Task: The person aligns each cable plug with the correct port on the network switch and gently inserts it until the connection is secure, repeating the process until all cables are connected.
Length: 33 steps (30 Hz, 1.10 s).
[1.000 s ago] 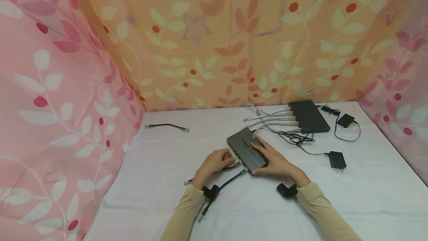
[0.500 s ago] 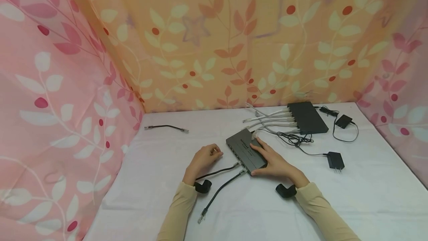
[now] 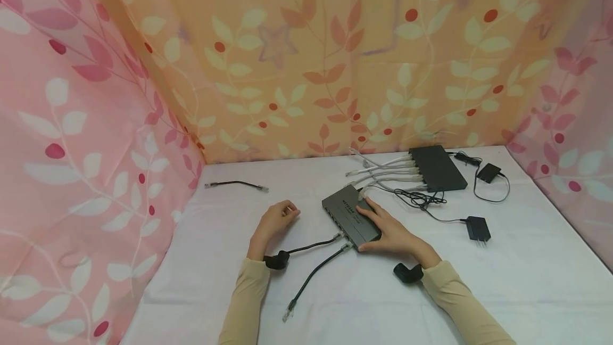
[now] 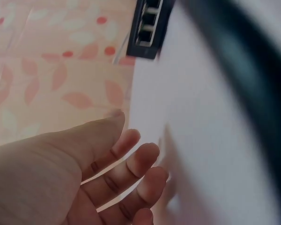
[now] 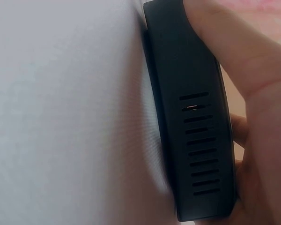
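A grey Netgear network switch (image 3: 348, 209) lies at an angle on the white table. My right hand (image 3: 396, 234) grips it from the right, thumb at its near corner and fingers over its far part; the right wrist view shows its vented side (image 5: 199, 140) beside the thumb (image 5: 234, 51). Two short black network cables, one farther (image 3: 313, 245) and one nearer (image 3: 316, 274), are plugged into its left side. My left hand (image 3: 272, 223) hovers left of the switch, fingers loosely bent and holding nothing. Bare ports (image 4: 147, 28) show in the left wrist view.
Another short black network cable (image 3: 237, 181) lies at the back left. A black switch (image 3: 438, 169) with several white cables (image 3: 395, 173) stands at the back right, near two power adapters, one nearer (image 3: 478, 229) and one farther (image 3: 489, 173), and a bundled cord (image 3: 415, 198).
My left hand has let go of the farther black cable near its plug and drawn away to the left. My right hand stays on the switch.
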Each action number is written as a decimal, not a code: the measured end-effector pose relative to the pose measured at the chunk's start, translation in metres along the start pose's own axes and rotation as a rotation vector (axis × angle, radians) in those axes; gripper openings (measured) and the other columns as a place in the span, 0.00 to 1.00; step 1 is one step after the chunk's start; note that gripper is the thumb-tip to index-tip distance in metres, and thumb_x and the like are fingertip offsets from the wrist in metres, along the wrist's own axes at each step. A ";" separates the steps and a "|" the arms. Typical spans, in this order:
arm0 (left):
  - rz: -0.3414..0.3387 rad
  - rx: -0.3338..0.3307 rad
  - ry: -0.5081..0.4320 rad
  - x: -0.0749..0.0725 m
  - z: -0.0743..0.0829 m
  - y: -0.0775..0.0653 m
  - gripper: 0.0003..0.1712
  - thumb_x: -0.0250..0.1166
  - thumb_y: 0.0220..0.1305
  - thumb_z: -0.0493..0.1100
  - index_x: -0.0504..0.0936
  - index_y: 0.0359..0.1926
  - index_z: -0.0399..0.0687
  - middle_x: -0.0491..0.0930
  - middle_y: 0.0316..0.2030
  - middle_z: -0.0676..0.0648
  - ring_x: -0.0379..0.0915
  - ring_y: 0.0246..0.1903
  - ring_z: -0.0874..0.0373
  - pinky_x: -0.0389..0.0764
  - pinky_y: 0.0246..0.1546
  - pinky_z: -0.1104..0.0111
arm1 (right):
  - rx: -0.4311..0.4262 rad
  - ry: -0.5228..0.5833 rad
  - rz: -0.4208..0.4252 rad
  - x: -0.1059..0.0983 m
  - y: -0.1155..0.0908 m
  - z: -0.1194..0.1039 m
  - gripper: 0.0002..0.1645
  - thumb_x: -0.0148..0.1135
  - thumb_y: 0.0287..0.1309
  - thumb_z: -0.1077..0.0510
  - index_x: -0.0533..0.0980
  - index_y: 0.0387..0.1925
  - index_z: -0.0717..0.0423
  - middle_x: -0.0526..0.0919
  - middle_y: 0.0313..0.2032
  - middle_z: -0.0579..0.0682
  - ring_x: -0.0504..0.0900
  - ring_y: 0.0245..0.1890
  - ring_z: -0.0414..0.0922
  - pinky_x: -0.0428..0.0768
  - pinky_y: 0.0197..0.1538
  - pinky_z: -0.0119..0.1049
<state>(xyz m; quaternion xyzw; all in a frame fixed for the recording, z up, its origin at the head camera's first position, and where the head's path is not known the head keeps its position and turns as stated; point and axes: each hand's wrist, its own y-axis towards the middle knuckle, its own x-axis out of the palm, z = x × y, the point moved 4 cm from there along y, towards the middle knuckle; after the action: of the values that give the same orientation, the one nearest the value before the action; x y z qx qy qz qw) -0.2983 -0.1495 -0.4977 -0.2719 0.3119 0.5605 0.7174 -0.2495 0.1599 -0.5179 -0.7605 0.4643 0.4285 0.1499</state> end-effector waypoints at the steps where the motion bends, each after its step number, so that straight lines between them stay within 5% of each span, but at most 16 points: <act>1: 0.008 -0.001 -0.007 -0.002 -0.003 0.000 0.10 0.60 0.63 0.51 0.80 0.38 0.50 0.80 0.30 0.51 0.73 0.29 0.60 0.72 0.30 0.68 | -0.001 0.000 -0.001 0.000 0.000 0.000 0.61 0.67 0.37 0.28 0.55 0.70 0.48 0.42 0.72 0.56 0.49 0.70 0.58 0.64 0.58 0.60; 10: 0.051 -0.040 -0.056 -0.023 -0.023 0.000 0.11 0.60 0.64 0.49 0.80 0.40 0.48 0.80 0.32 0.49 0.74 0.31 0.58 0.74 0.29 0.68 | -0.003 0.002 0.001 -0.001 0.000 -0.001 0.62 0.67 0.37 0.28 0.55 0.70 0.48 0.43 0.72 0.57 0.48 0.69 0.59 0.63 0.58 0.61; 18: 0.103 -0.080 -0.003 -0.035 -0.041 0.001 0.12 0.60 0.64 0.50 0.80 0.40 0.48 0.80 0.36 0.48 0.76 0.38 0.54 0.74 0.40 0.60 | 0.000 -0.003 -0.001 -0.001 0.001 0.000 0.62 0.68 0.36 0.28 0.55 0.70 0.48 0.43 0.72 0.56 0.49 0.69 0.59 0.64 0.58 0.61; 33: 0.178 -0.078 0.098 -0.063 -0.067 0.010 0.09 0.59 0.64 0.46 0.78 0.41 0.47 0.80 0.37 0.46 0.76 0.37 0.53 0.73 0.37 0.59 | -0.001 0.001 0.002 -0.001 0.000 0.000 0.61 0.67 0.37 0.29 0.55 0.70 0.48 0.43 0.72 0.56 0.49 0.69 0.59 0.64 0.58 0.61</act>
<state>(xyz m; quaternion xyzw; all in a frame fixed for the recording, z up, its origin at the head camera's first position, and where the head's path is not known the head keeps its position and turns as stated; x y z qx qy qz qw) -0.3293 -0.2371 -0.4945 -0.2979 0.3477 0.6197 0.6375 -0.2496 0.1604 -0.5168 -0.7602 0.4652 0.4285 0.1488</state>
